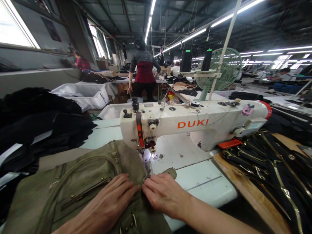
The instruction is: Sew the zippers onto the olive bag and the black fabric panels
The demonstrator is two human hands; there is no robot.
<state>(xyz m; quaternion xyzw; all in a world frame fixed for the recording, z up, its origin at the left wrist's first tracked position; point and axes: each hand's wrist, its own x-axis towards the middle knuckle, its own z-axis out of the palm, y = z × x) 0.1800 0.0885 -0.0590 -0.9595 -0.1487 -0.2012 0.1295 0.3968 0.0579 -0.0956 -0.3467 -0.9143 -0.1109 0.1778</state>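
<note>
An olive green garment (pixel 80 185) with brass snaps, a zipper and a buckle lies on the sewing table under the needle of a white sewing machine (pixel 192 122) marked DUKI. My left hand (pixel 110 198) lies flat on the fabric with its fingers stretched out, just left of the seam. My right hand (pixel 164 193) presses on the garment's edge in front of the presser foot (pixel 147 162), its fingertips curled down onto the cloth and touching the left hand's fingertips.
Black fabric (pixel 41 123) is piled at the left. Black straps with gold zippers (pixel 273 162) lie on a wooden board at the right. Behind are a white bin (pixel 85 94), thread cones (pixel 186 60), a green fan (pixel 225 70) and a standing person (pixel 143 70).
</note>
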